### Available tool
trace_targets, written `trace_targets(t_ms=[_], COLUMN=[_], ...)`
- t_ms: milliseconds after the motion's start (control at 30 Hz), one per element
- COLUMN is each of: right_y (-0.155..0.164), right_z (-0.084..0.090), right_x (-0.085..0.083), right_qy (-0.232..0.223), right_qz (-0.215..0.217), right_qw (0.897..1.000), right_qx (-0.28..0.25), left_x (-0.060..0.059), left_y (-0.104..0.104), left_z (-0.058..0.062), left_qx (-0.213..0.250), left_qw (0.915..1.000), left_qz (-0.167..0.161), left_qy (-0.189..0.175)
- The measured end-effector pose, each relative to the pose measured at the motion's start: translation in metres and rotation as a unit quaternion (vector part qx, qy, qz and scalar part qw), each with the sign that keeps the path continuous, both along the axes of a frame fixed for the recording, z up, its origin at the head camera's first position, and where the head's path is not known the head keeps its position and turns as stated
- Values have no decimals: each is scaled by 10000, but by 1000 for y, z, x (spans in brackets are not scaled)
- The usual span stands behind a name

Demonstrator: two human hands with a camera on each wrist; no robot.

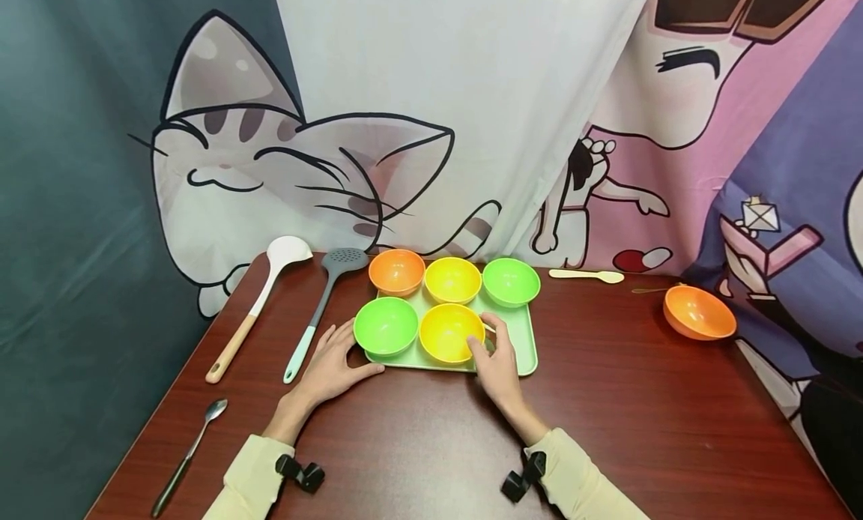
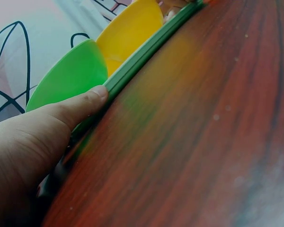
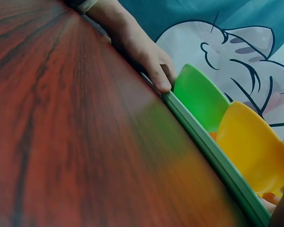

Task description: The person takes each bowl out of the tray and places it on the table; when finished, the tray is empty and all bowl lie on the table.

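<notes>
The pale green rectangular plastic tray (image 1: 527, 340) lies on the dark red-brown wooden table (image 1: 640, 415), directly ahead of both hands and between them. The left hand (image 1: 330, 366) rests at the tray's near left corner, just below the near green plastic bowl (image 1: 386, 325); the left wrist view shows its thumb (image 2: 83, 106) pressed flat along the tray's rim. The right hand (image 1: 497, 363) sits at the tray's near edge, right of the middle, beside the near yellow plastic bowl (image 1: 450, 331), fingers curling over the rim onto the tray.

The tray is shallow with a raised lip and rounded corners. It carries five round bowls: an orange bowl (image 1: 396, 270), a yellow bowl (image 1: 452, 279) and a green bowl (image 1: 511, 281) along the far side, and the green and yellow ones along the near side.

Both forearms, in cream sleeves (image 1: 252, 479), reach forward from the table's near edge, angling inward toward the tray. The left hand lies palm down with fingers fairly straight, gripping nothing. The right hand's fingers bend over the rim; whether they grip it cannot be told.
</notes>
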State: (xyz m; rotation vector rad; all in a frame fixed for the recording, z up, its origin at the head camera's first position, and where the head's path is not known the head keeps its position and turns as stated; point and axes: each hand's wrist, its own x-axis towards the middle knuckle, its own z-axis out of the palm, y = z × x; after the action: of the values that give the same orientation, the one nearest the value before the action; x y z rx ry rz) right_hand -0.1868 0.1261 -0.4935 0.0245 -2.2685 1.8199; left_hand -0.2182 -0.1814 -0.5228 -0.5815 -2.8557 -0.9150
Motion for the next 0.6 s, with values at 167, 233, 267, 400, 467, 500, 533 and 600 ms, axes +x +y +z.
trace_targets(t_ms=[167,233,267,400,467,500,533,600], right_y=[4,4,4,3,3,3,3,2], right_z=[-13,-14,-15,-16,-17,-17,-17,-18], right_x=[-7,-8,-8,-8,-8,-8,-8,-8], right_qy=[87,191,245,401,407,411,406,399], right_qz=[-198,-265,-293,-380,-396,-400,-409,-436], right_qw=[9997,9994,9991,9976,9972,9971,9970,9968], right_qx=[-67,-137,-191,-419,-481,-503,-519,-546], left_x=[-1,-1,-1,0,0,0,1,1], left_y=[0,0,0,0,0,-1,-1,-1], left_z=[0,0,1,1,1,1,1,0], left_qx=[-20,-17,-14,21,46,60,69,75], left_qw=[10000,10000,10000,10000,10000,10000,10000,9999], left_qz=[-13,-5,-8,-8,-5,2,9,14], left_qy=[59,63,58,58,63,64,63,64])
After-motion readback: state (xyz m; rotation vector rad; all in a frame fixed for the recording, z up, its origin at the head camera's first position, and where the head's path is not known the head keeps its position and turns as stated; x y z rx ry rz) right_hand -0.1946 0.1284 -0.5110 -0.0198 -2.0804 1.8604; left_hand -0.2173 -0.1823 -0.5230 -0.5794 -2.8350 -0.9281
